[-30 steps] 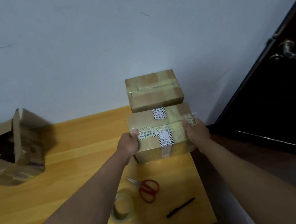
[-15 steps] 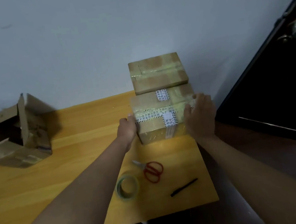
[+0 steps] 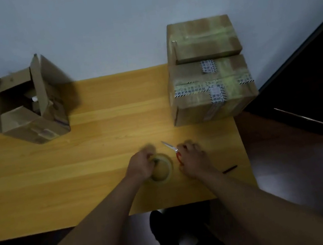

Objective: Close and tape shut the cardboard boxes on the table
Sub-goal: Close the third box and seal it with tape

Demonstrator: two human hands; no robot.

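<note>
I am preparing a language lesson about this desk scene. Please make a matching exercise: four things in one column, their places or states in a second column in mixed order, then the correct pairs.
Things:
1. roll of clear packing tape
2. red-handled scissors
3. open brown cardboard box
4. small taped cardboard box

Places or states:
A. flaps up, far left of the wooden table
B. on top of the larger taped cardboard box
C. under the right hand
D. gripped by the left hand

Pairs: 1-D, 2-C, 3-A, 4-B
</note>
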